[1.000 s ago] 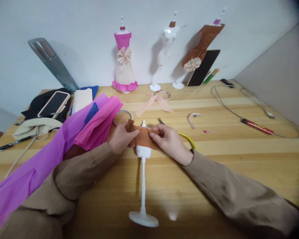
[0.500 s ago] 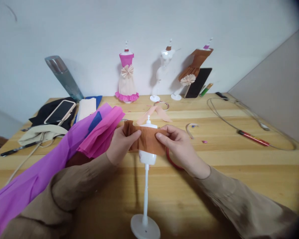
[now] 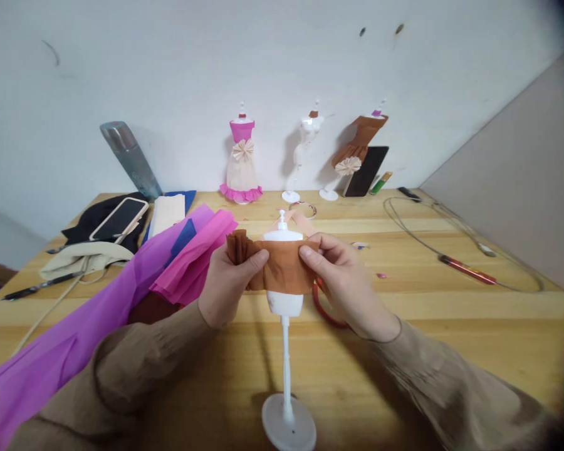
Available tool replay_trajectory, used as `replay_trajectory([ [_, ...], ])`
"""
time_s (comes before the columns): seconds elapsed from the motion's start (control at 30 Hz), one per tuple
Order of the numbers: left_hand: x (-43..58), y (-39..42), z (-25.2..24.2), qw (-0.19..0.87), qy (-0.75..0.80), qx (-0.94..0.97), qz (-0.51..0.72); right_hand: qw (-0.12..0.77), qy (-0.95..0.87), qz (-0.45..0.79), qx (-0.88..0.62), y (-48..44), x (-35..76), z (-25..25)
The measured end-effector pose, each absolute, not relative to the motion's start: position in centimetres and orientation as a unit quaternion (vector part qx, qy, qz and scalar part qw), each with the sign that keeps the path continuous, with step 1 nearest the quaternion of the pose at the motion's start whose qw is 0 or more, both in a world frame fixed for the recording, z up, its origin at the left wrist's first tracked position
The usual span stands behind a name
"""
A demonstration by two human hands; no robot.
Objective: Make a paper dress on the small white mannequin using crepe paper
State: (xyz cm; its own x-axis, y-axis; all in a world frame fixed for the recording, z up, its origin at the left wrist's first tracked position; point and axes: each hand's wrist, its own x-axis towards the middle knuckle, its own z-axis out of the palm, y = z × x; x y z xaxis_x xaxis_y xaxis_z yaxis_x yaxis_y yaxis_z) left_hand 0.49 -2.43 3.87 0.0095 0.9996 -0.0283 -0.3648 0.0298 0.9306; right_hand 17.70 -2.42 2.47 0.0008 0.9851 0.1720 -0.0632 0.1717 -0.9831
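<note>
A strip of brown crepe paper [image 3: 286, 268] lies across the chest of a small white mannequin [image 3: 284, 305], which stands on a thin post with a round base. My left hand [image 3: 232, 282] pinches the strip at the mannequin's left side, where its gathered end sticks up above the fingers. On the other side my right hand [image 3: 345, 279] grips the strip between thumb and fingers, close against the torso. The mannequin's neck knob shows above the paper. Behind my right hand is a red handle loop [image 3: 328, 311], partly hidden.
Pink and purple crepe paper [image 3: 136, 294] lies beside my left arm. Along the wall stand a pink-and-cream dressed mannequin [image 3: 242, 156], a bare one [image 3: 305, 147] and a brown-dressed one [image 3: 361, 141]. A phone [image 3: 120, 219], a bottle [image 3: 131, 160] and a corded red tool [image 3: 467, 269] are around.
The mannequin's base has shifted slightly right, and the brown strip now sits flatter across its chest. Both hands keep their hold. The view has tilted up a little.
</note>
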Motion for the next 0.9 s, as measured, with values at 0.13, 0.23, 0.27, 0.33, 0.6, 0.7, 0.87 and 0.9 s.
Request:
replay_trajectory([
  [0.13,0.6,-2.5,3.9,0.611,0.407,0.369,0.570,0.556,-0.515,0.495,-0.425,-2.3,17.7,2.4],
  [0.23,0.6,-2.6,4.1,0.623,0.399,0.367,0.565,0.551,-0.521,0.490,-0.430,-2.4,17.7,2.5],
  [0.27,0.6,-2.7,4.2,0.622,0.398,0.370,0.564,0.549,-0.526,0.484,-0.433,-2.4,17.7,2.6],
  [0.33,0.6,-2.7,4.2,0.613,0.402,0.381,0.564,0.547,-0.537,0.467,-0.440,-2.5,17.8,2.9],
  [0.6,0.2,-2.3,4.2,0.575,0.424,0.433,0.550,0.544,-0.564,0.409,-0.468,-2.6,17.7,3.8],
  [0.7,0.1,-2.1,4.1,0.574,0.425,0.434,0.549,0.530,-0.575,0.405,-0.475,-2.5,17.6,3.6],
  [0.87,0.3,-2.0,3.8,0.581,0.415,0.424,0.558,0.528,-0.582,0.395,-0.475,-2.5,17.7,3.4],
  [0.9,0.4,-2.0,3.8,0.581,0.414,0.419,0.561,0.530,-0.580,0.397,-0.474,-2.5,17.7,3.3],
])
